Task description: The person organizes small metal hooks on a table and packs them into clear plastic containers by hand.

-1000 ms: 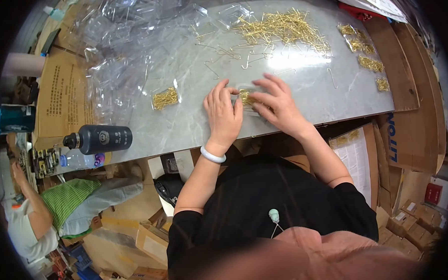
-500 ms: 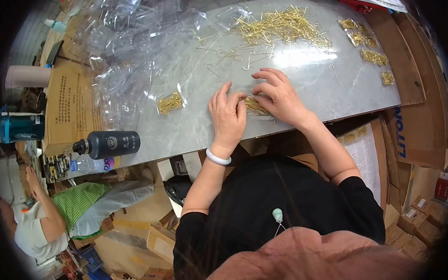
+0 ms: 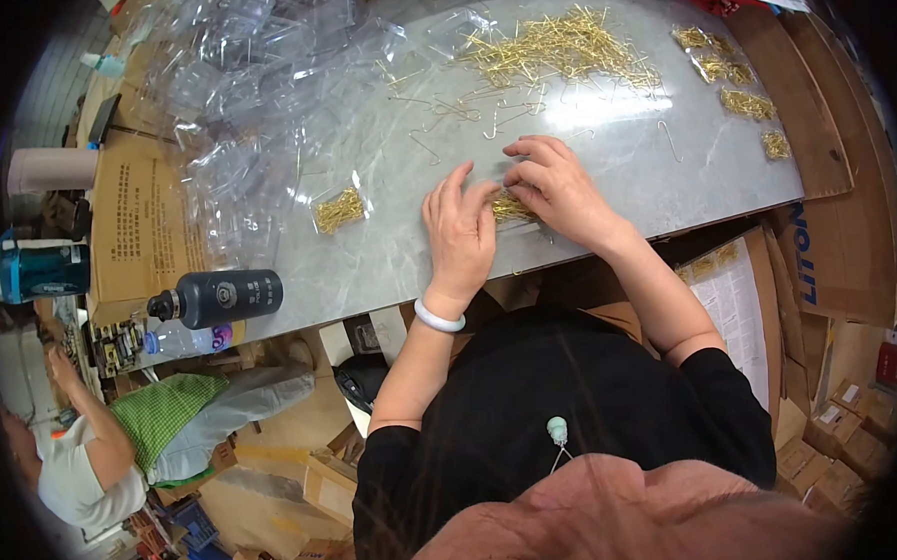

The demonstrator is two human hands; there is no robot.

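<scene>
Fingers of the left hand (image 3: pixel 460 239) are loosely curled, with the thumb and forefinger brought near each other at the left end of a small bundle of gold hooks (image 3: pixel 511 209). Fingers of the right hand (image 3: pixel 567 197) are bent over the bundle's right end and partly hide it. Whether either hand is pinching the bundle or only resting against it cannot be told.

Position: the bundle lies at the near side of the grey table (image 3: pixel 388 263), between the two hands. Any container around it is too hidden to confirm. A clear box of hooks (image 3: pixel 340 211) lies to the left, apart from the hands; a loose pile of hooks (image 3: pixel 559 50) lies beyond them.

Handling (judged by appearance): the bundle should be light. Each hook is thin, stiff wire, probably smooth and apt to slide or snag on its neighbours. Bending under hard pressure is possible. Take hold at both ends, between thumb and forefinger, pressing inward lightly so that the wires stay parallel. Avoid lifting by one projecting hook.
</scene>
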